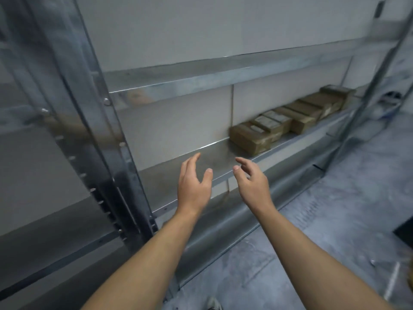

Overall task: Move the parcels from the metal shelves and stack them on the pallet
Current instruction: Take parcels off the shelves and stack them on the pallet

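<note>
Both hands, left hand (194, 182) and right hand (252, 182), have a wide, empty grip. The parcels (288, 120) sit mid-right on the shelf (178, 166); I'd shift right, then grab the nearest box by both ends.

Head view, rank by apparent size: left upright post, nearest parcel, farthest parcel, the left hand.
Largest: left upright post
Next: nearest parcel and left hand, alike; hand sits closer, so unranked
Smallest: farthest parcel

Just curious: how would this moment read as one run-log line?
left hand: open, empty | right hand: open, empty | both held out at shelf | parcels: row on shelf, untouched
</note>
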